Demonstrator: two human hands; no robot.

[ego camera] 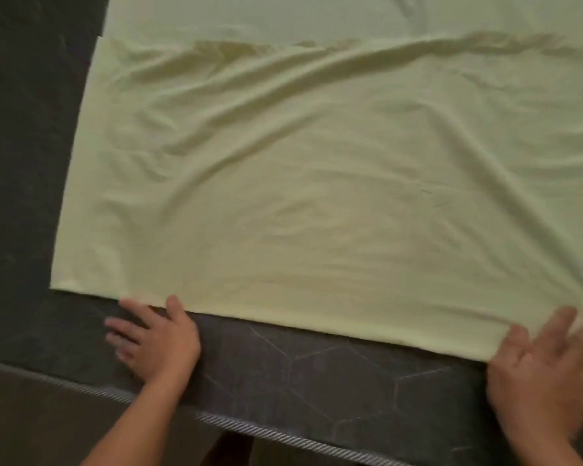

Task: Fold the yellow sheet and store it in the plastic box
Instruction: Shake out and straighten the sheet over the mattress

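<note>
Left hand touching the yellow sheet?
Touching. Head view: the left hand lies flat on the dark mattress, and its thumb tip overlaps the near edge of the yellow sheet, no gap visible.

a dark grey mattress (317, 364) takes the left side and the near part of the view. its top cloth has thin stitched lines (293, 356) that form six-sided shapes. along its near edge runs a striped piping (249, 427), grey and white, slanting down to the right. below it is a brownish surface (31, 428), perhaps the mattress side; it is too dim to tell.
</note>
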